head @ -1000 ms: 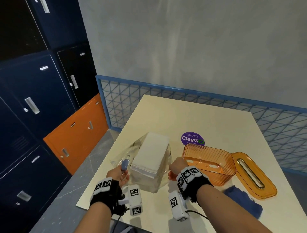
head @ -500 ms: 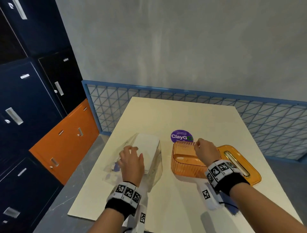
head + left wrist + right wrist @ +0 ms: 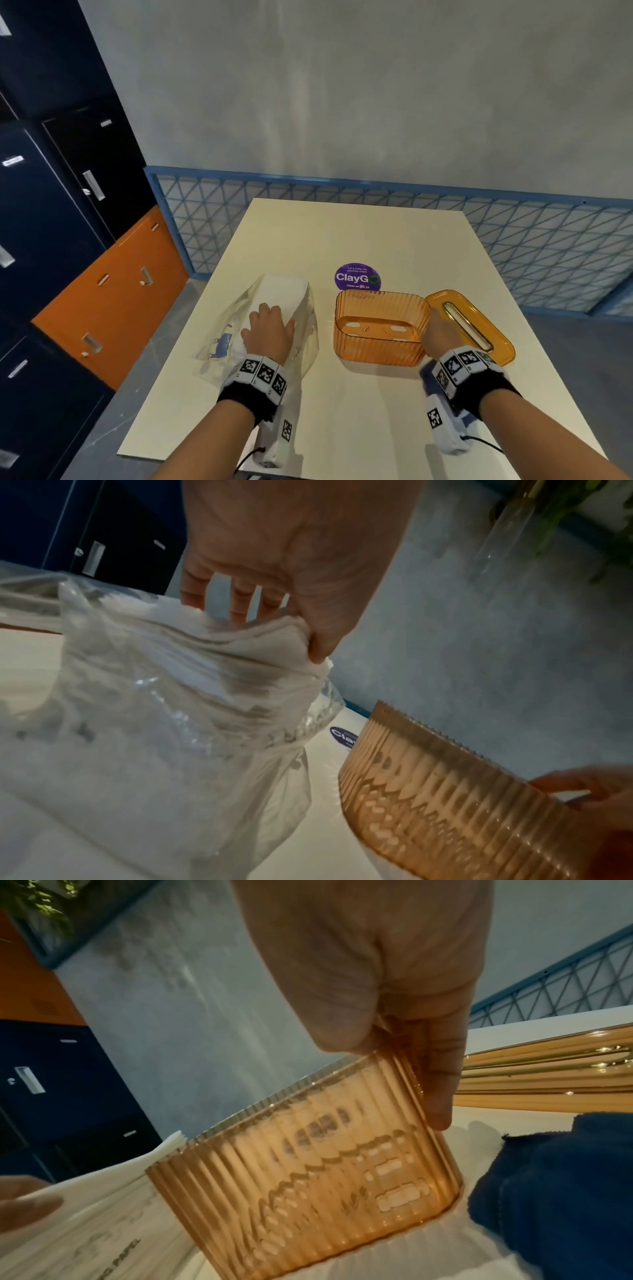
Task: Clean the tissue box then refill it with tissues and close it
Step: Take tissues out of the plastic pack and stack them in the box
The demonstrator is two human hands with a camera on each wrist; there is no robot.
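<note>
On the table (image 3: 359, 411), our left hand (image 3: 269, 334) pinches tissues (image 3: 284, 291) inside their wrapper; our right hand (image 3: 440, 334) grips the tissue box (image 3: 376, 346) rim.

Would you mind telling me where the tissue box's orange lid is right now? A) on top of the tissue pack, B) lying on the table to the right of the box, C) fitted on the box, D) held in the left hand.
B: the orange lid lies flat on the table just right of the open tissue box.

Ribbed orange tissue box (image 3: 378, 329), white tissues (image 3: 281, 291)
</note>
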